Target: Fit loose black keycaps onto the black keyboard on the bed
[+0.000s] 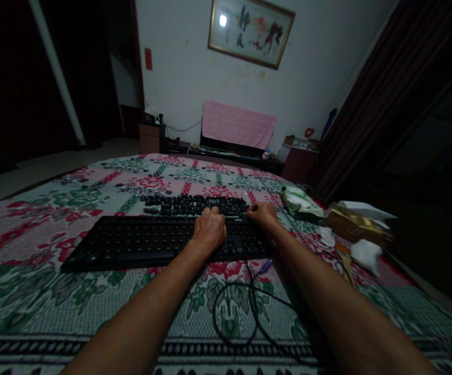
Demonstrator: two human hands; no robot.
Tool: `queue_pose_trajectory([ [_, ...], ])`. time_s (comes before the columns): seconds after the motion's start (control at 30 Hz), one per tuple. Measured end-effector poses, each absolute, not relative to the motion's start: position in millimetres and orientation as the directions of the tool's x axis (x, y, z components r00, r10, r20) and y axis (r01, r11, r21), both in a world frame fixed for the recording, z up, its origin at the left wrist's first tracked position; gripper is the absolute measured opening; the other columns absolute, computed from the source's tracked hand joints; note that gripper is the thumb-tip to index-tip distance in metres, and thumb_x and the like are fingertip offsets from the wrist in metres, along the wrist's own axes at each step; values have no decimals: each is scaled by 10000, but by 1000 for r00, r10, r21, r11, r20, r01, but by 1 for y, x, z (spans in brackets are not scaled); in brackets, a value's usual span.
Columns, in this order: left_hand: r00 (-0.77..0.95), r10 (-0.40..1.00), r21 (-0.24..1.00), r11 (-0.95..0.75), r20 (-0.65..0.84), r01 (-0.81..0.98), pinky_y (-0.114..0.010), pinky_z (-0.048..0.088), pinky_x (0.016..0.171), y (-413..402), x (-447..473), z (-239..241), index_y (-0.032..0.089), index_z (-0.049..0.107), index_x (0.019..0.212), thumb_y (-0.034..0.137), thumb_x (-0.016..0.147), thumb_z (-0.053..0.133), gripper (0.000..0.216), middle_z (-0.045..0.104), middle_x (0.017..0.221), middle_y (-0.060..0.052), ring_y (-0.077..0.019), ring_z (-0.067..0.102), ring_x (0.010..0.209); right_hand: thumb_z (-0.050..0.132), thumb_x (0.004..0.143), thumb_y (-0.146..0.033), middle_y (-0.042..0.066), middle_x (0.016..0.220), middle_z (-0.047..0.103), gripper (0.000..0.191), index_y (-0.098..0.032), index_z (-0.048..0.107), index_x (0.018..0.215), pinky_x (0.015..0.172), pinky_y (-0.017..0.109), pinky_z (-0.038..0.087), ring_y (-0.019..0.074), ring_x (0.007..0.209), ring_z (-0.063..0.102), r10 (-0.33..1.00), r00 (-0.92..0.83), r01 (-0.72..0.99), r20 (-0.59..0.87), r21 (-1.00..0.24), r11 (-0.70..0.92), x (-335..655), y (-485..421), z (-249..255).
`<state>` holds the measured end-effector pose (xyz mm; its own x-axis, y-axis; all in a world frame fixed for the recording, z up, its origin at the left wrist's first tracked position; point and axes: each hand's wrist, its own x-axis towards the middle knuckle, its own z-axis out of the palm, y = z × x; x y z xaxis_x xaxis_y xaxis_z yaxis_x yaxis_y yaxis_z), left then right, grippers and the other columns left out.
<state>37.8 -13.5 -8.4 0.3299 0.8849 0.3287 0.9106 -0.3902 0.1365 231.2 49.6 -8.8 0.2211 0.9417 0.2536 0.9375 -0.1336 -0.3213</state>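
Note:
A black keyboard [132, 240] lies on the patterned bedspread, most of its keycaps off and rows of bare key posts showing. Behind its far edge, many loose black keycaps [186, 202] are spread in a band. My left hand [210, 228] rests over the right half of the keyboard, fingers curled; what they hold, if anything, is hidden. At the keyboard's far right corner, my right hand [264, 213] pinches a small dark piece that looks like a keycap, close to the loose ones. The keyboard cable [254, 307] loops in front, with a purple plug [265, 266].
To the right lie a green-and-white pack of wipes [302, 202], a gold tissue box [356, 223], crumpled white tissues [366, 254] and a brush [344, 255]. The flowered bedspread [73, 302] covers the bed. Beyond stands a low cabinet with a pink cloth [237, 124] over a screen.

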Motion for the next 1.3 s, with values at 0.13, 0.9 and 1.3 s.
queue_pose_trajectory([
  [0.13,327,889,143,-387,321,911,-324,478,739,-13,38,-8,163,678,857,235,835,385,303,563,956,-114,-233,505,941,622,652,-323,32,746,697,190,-213,714,777,609,222,420,162,708,627,954,193,935,228,-337,-109,232,55,-12],
  [0.9,322,893,143,-380,313,914,-331,477,750,-13,38,-9,163,675,882,251,836,390,301,549,989,-110,-233,491,958,566,681,-409,44,747,690,279,-180,701,762,636,234,402,187,738,622,912,305,884,276,-437,-163,233,52,-10],
  [1.3,328,892,124,-380,312,916,-323,479,723,-12,39,-10,159,677,874,267,839,384,314,555,998,-113,-242,494,968,310,813,-433,50,727,646,397,-167,579,691,608,237,417,163,690,584,836,351,636,422,-763,118,240,-2,22],
])
